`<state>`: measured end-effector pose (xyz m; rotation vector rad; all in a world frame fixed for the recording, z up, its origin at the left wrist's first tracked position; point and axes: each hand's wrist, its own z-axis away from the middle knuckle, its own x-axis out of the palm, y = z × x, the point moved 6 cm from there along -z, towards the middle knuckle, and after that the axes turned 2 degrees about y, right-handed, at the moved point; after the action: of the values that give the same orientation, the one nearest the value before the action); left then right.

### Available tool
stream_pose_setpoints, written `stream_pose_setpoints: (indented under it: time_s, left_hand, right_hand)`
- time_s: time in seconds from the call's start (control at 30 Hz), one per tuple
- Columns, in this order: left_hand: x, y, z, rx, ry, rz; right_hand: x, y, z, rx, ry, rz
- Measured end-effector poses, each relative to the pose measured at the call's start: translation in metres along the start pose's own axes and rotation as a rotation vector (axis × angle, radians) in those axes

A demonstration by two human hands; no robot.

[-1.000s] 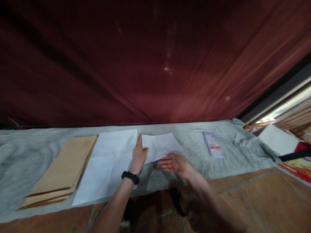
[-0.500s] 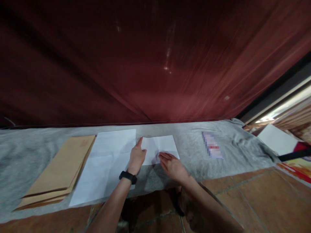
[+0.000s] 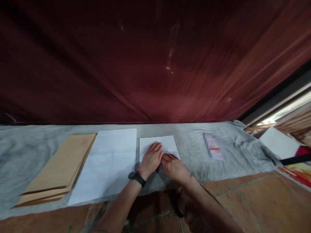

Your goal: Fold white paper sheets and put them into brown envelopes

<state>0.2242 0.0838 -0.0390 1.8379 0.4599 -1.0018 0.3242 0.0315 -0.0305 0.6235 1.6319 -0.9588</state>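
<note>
Paper [image 3: 167,141], white and apparently folded, lies flat on the grey cloth [image 3: 191,137] beneath the fingers, its far edge beyond them and its longer visible side running left to right, just beside the larger creased sheet [image 3: 111,155]. The left hand [image 3: 151,157] reaches nearer that far edge, while the right hand [image 3: 175,168] lies over the near side toward the right corner. Both hands' fingers are extended and laid flat side by side, grasping nothing.
</note>
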Motion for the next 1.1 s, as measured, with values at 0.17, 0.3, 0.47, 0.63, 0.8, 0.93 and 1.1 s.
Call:
stream_pose_setpoints:
  time_s: [0.17,0.3,0.47,0.63,0.8,0.93,1.1]
  left_hand:
    - [0.007,-0.009,-0.007,-0.039,0.01,-0.077]
    - [0.011,-0.016,-0.013,-0.067,0.039,-0.102]
    - [0.014,-0.02,-0.021,-0.102,0.051,-0.155]
    - [0.013,-0.022,-0.025,-0.112,0.059,-0.173]
    - [0.011,-0.016,-0.015,-0.106,0.01,-0.203]
    - [0.008,-0.004,0.01,-0.047,-0.098,-0.244]
    - [0.005,0.005,0.039,0.027,-0.171,-0.274]
  right_hand:
    - [0.002,0.001,0.001,-0.017,0.002,-0.015]
    - [0.001,0.002,0.002,-0.026,0.016,-0.026]
    - [0.0,0.0,0.006,-0.065,0.021,-0.048]
    - [0.0,-0.001,0.01,-0.074,0.022,-0.075]
    - [-0.006,0.003,0.012,-0.053,0.008,-0.127]
    - [-0.01,0.01,0.01,-0.032,-0.004,-0.191]
    - [-0.008,0.02,0.002,0.041,0.002,-0.286]
